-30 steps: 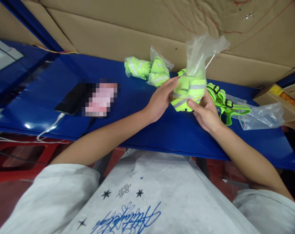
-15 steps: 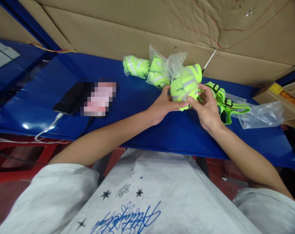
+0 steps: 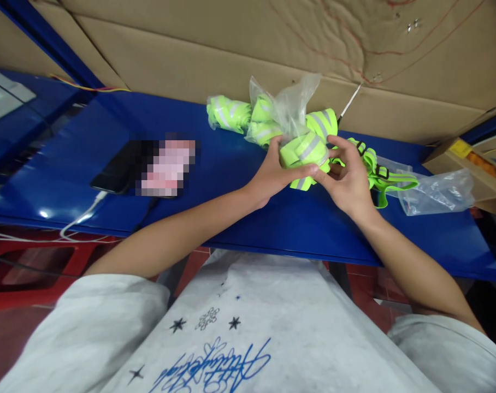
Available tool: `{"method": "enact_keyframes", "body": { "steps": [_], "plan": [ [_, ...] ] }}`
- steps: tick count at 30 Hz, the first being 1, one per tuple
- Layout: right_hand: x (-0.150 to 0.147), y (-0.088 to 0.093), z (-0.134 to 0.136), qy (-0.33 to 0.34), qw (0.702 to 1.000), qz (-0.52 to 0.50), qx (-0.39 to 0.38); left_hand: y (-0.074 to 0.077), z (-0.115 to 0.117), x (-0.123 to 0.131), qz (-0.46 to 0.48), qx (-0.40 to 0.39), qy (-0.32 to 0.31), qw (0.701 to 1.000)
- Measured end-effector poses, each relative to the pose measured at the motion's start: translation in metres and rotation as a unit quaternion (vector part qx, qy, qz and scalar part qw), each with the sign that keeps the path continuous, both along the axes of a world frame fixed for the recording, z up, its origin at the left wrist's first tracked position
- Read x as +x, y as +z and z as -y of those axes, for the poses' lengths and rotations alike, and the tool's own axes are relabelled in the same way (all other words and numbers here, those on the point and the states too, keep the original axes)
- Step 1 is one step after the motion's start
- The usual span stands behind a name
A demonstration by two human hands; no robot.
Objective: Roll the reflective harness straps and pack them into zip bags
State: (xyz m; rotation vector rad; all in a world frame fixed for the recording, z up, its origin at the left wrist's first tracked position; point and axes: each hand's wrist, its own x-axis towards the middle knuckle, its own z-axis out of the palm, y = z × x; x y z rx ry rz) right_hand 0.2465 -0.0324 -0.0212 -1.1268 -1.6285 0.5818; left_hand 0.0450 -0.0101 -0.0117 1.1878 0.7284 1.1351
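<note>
gripped from both sides by closed fingers of left hand (image 3: 270,174) and right hand (image 3: 348,180): rolled neon-yellow reflective vest (image 3: 307,153), partly in clear plastic bag (image 3: 295,103), near back edge of blue tabletop (image 3: 240,213); bagged neon-yellow rolls (image 3: 248,117) just beside.

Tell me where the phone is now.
Head view: the phone lies on the left part of the blue table, left of the left hand, with a white cable plugged into its near end.

Packing workshop: bagged vests (image 3: 308,148), cardboard (image 3: 231,49).
</note>
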Motion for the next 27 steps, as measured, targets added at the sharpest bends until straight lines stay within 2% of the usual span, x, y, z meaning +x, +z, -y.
{"method": "enact_keyframes", "body": {
  "steps": [3,5,9,12,18,23,27],
  "plan": [
    [-0.003,0.004,0.004,-0.022,1.000,0.004,0.006,0.000,-0.002,-0.002,-0.057,0.028,0.007,0.998],
    [-0.001,0.010,0.005,-0.004,1.000,-0.021,-0.006,0.003,-0.002,-0.004,-0.048,0.015,-0.003,0.999],
    [0.003,0.022,0.003,0.088,0.986,-0.108,-0.091,0.012,0.001,-0.003,0.106,-0.055,-0.033,0.992],
    [-0.001,0.024,0.004,0.112,0.978,-0.136,-0.110,0.017,0.004,-0.001,0.155,-0.074,-0.048,0.984],
    [-0.013,0.011,0.005,0.032,0.990,-0.127,-0.055,0.010,0.006,0.003,0.114,-0.036,-0.090,0.989],
    [-0.013,-0.002,0.000,-0.031,0.994,-0.102,-0.033,0.001,0.009,0.008,0.066,-0.031,-0.054,0.996],
    [-0.015,0.003,0.002,-0.031,0.997,-0.077,-0.010,0.006,0.005,0.006,0.081,-0.071,-0.049,0.993]
  ]
}}
